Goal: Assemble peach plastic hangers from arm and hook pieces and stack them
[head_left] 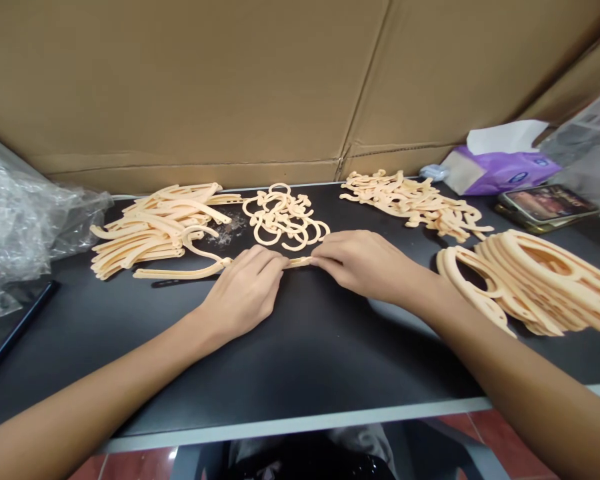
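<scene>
My left hand (247, 290) is closed round the middle of a peach plastic hanger (185, 273), just above the black table. One long arm of the hanger and a curved hook stick out to the left of the fingers. At its right end, my right hand (370, 263) pinches the thin part (299, 262) that shows between the two hands. The fingers hide the joint. Behind the hands lies a pile of loose hooks (280, 217). Long curved hanger arms (155, 230) are heaped on the left, and smaller wavy pieces (410, 200) at the back right.
Stacked hanger bodies with oval openings (535, 280) lie near my right forearm. Beyond them are a phone (550, 202) and a purple tissue pack (510, 170). Clear plastic wrap (30, 220) bulges over the left side. Cardboard (205, 87) walls off the table's back edge.
</scene>
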The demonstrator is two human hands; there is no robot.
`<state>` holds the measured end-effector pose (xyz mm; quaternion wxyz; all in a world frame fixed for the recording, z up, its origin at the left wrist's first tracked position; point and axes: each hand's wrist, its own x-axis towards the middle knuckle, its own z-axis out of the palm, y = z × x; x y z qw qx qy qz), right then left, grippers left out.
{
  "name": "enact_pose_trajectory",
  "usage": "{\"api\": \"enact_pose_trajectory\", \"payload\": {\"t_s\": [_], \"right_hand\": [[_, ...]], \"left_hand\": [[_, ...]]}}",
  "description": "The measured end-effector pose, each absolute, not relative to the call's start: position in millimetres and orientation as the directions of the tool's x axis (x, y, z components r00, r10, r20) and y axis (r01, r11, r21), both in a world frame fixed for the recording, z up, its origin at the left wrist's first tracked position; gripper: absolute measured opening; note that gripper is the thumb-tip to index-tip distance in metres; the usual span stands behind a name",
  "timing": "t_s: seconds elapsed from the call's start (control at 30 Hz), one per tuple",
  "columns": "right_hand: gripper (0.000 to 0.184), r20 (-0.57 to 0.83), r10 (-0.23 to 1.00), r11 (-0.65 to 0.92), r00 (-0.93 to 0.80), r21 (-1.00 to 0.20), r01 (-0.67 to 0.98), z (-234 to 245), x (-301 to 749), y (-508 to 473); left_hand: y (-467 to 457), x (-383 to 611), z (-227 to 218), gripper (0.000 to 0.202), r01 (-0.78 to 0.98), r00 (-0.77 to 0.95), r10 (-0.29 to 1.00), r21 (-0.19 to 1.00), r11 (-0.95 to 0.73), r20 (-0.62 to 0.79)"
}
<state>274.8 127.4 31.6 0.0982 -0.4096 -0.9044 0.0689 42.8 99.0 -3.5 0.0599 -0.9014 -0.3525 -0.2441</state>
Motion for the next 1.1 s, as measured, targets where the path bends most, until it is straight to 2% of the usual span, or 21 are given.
{"api": "enact_pose_trajectory", "payload": {"t_s": [0.1, 0.2, 0.33, 0.53, 0.6, 0.67, 0.77, 0.87, 1.1], "right_hand": [[0.028, 0.157, 0.765, 0.634, -0.625, -0.352, 0.688, 30.3, 278.4, 133.2], [0.028, 0.176, 0.797, 0.593, -0.578, -0.411, 0.692, 32.9, 281.9, 137.5], [0.024, 0.146, 0.864, 0.498, -0.482, -0.389, 0.775, 41.2, 289.8, 140.0], [0.026, 0.024, 0.895, 0.426, -0.446, -0.345, 0.837, 45.2, 301.6, 146.5], [0.029, 0.090, 0.892, 0.448, -0.442, -0.302, 0.842, 45.7, 303.7, 150.2], [0.035, 0.206, 0.905, 0.411, -0.372, -0.204, 0.888, 46.4, 307.1, 154.0], [0.043, 0.306, 0.935, 0.188, -0.180, 0.004, 0.982, 45.4, 316.3, 158.3], [0.045, 0.304, 0.947, 0.061, -0.098, 0.130, 0.990, 38.7, 326.5, 161.1], [0.040, 0.236, 0.966, 0.066, -0.109, 0.185, 0.981, 13.8, 337.5, 171.8]], "left_hand": [[98.1, 42.6, -3.5, 0.023, 0.678, 0.625, 0.610, 0.048, -0.734, 0.487], [97.3, 42.5, -2.6, 0.029, 0.690, 0.615, 0.604, 0.023, -0.723, 0.507], [96.9, 42.9, -0.8, 0.029, 0.702, 0.613, 0.608, 0.003, -0.712, 0.504], [99.0, 42.2, -2.6, 0.028, 0.679, 0.631, 0.624, 0.060, -0.731, 0.461], [100.1, 41.7, -3.9, 0.028, 0.665, 0.638, 0.625, 0.087, -0.742, 0.449], [101.0, 41.1, -5.0, 0.028, 0.646, 0.645, 0.619, 0.113, -0.755, 0.448], [101.5, 40.7, -5.6, 0.029, 0.602, 0.668, 0.585, 0.128, -0.788, 0.459], [100.2, 41.2, -5.2, 0.030, 0.557, 0.681, 0.561, 0.163, -0.814, 0.471], [96.1, 42.0, -3.9, 0.029, 0.461, 0.718, 0.494, 0.197, -0.865, 0.491]]}}
